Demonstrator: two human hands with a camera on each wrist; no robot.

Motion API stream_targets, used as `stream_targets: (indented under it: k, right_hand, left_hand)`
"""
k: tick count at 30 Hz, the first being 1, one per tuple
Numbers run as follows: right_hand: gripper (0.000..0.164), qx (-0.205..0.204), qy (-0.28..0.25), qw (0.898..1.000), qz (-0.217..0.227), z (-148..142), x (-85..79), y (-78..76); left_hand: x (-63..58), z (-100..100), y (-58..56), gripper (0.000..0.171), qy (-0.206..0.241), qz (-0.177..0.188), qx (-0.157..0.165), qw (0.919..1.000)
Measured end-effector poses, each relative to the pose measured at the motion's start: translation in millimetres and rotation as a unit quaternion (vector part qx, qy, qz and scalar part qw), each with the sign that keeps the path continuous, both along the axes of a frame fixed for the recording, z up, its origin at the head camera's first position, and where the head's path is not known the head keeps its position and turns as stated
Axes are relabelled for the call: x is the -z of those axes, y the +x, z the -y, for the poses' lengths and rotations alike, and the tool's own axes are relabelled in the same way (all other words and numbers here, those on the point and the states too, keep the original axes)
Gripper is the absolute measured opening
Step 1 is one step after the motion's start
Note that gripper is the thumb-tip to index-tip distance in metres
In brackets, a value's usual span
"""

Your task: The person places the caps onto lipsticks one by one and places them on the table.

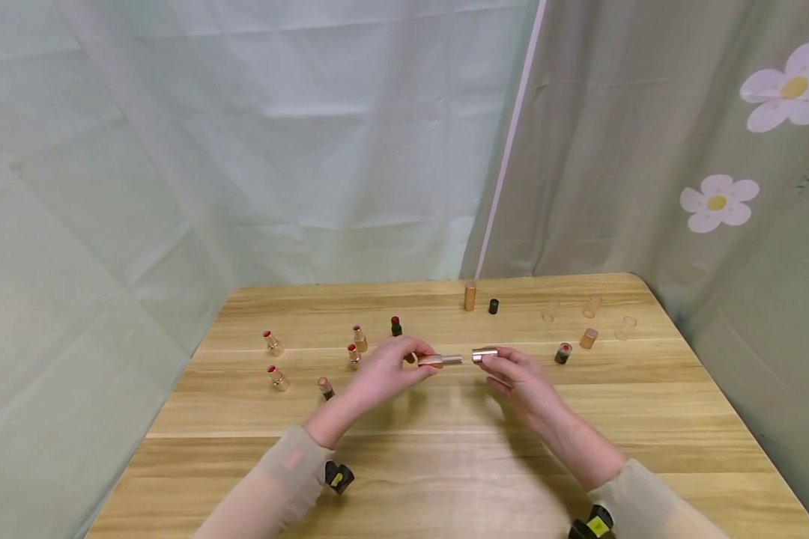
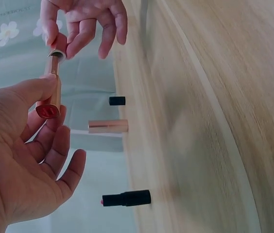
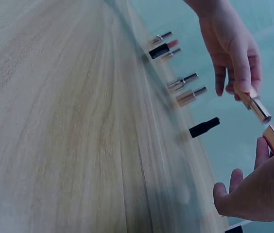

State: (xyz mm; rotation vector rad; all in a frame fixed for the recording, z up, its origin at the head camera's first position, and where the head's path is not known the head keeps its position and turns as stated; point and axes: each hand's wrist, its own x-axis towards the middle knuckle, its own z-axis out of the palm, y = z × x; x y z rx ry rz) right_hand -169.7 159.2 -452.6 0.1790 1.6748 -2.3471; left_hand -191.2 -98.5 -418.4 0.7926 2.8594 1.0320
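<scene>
My left hand pinches a gold lipstick by its base between thumb and fingers, its metal inner tube aimed right. Opposite it, my right hand holds a gold cap by thumb and fingertips. The cap's open end faces the tube, with a small gap between them in the head view. Both pieces are held above the wooden table, nearly in line. A dark red end face of the lipstick base shows in the left wrist view. Behind my left hand stands a black lipstick.
Several uncapped gold lipsticks stand on the table's left side, with a dark-based one near my left forearm. At the back are a copper cap and a small black cap. Clear caps, a copper cap and a dark piece sit right.
</scene>
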Motion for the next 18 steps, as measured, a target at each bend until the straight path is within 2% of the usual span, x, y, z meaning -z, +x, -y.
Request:
stream_targets:
  k: [7,18]
  right_hand:
    - [0.022,-0.009,0.004,1.000,0.004,6.9,2.8,-0.3]
    - [0.028,-0.017,0.013,1.000,0.005,14.4,3.9,0.8]
  left_hand:
    - [1.2,-6.3,0.4,0.017,0.013,0.016,0.006,0.9998]
    - [4.3,-8.8,-0.4,0.018,0.023,0.042,-0.002,0.9989]
